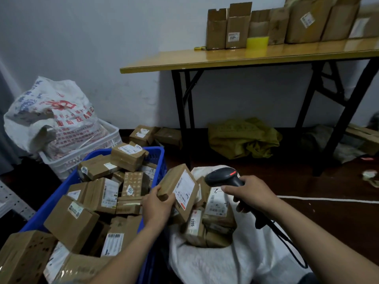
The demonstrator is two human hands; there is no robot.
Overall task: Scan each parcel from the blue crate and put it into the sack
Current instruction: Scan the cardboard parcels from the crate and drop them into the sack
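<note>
Parcel [180, 187] up in the left hand [156, 203], gripped at its lower left corner, thumb on the front, fingers curled behind and out of sight. Held tilted, white label turned toward the scanner [223, 177], above the left edge of the sack [225, 263] and just beside the rim of the blue crate [158, 158]. Label print too small to read.

Right hand [250, 193] wrapped round the scanner's handle, forefinger stretched along the neck; trigger hidden under the fingers. Red light showing on top of the scanner head, nose pointed left at the label, near but not touching. Black cable [286, 241] dropping from the handle across the sack, lost behind the right forearm.

Below, white sack gaping open, brown parcels [217, 203] piled inside, one marked 1205; lower layers buried. To the left, blue crate heaped with boxes [98, 193], near end cut off by the bottom of the view.

Behind the crate, a white crate [110, 136] carrying a bulging printed bag [53, 115], lettering creased and hard to make out. Farther back, a folding table [225, 58] with a row of cartons [238, 27] against the wall, the rightmost cut off at the edge. Under it, a crumpled olive bag [244, 138].
</note>
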